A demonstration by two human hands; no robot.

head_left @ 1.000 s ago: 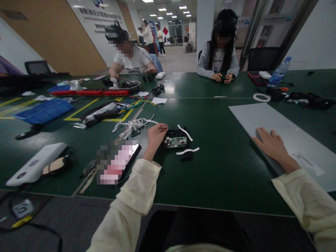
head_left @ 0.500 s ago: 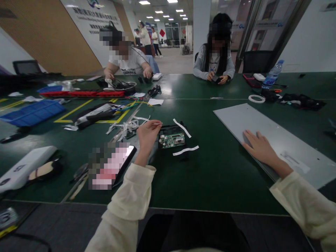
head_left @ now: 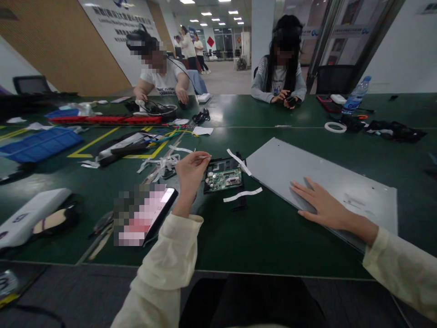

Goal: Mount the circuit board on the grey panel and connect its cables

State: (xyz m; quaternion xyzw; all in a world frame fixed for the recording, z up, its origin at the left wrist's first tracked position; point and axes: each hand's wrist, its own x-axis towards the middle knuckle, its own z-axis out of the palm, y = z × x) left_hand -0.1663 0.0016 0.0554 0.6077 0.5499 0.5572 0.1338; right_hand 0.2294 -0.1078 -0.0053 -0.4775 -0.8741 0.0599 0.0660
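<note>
My right hand [head_left: 319, 205] lies flat on a large pale-grey panel [head_left: 280, 157], its fingers stretched out. A whitish label [head_left: 358, 202] is on the panel. My left hand [head_left: 191, 175] is raised in a pinch beside a black casing with a green circuit board [head_left: 227, 179]. Something tiny and pale may be between its fingertips, too small to make out. One white strip [head_left: 239, 161] lies across the casing's right corner, touching or nearly touching the panel. Another white strip [head_left: 243, 195] lies in front of the casing, over a dark piece.
A phone [head_left: 155, 216] and a heap of white strips [head_left: 164, 166] are left of the casing. Further left are a blue tray [head_left: 41, 145] and a white device [head_left: 37, 214]. A tape roll [head_left: 335, 127] and a water bottle [head_left: 357, 96] stand beyond the panel. Two people sit opposite.
The panel has slid left and turned under my right hand, so its corner now comes close to the casing. My left hand keeps its pinch and has barely moved.
</note>
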